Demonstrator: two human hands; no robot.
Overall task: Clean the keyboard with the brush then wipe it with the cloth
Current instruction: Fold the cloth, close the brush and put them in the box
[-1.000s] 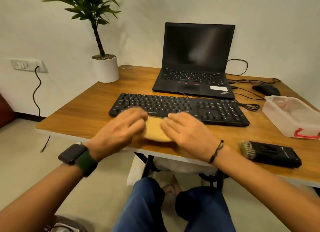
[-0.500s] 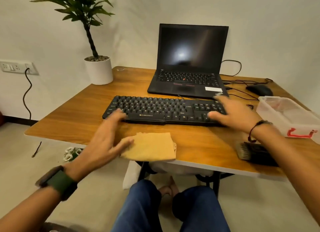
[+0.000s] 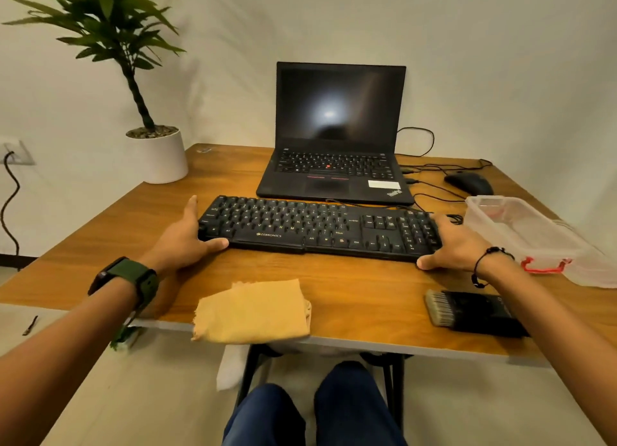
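Keyboard (image 3: 317,227), black, mid-desk: left hand (image 3: 185,237) & right hand (image 3: 459,242) clasp its ends, thumbs at front edge; shift level w/ even pull, clear of cloth (image 3: 253,310), brush (image 3: 474,312)

The keyboard (image 3: 317,227) is black with pale key legends and a small yellowish brand mark. The folded cloth (image 3: 253,312) is plain mustard yellow. The brush (image 3: 474,313) has a black body and greyish, perhaps tan-tipped, bristles. The wooden table (image 3: 360,288) shows orange-brown grain. The plastic container (image 3: 534,238) is clear with a red clasp.
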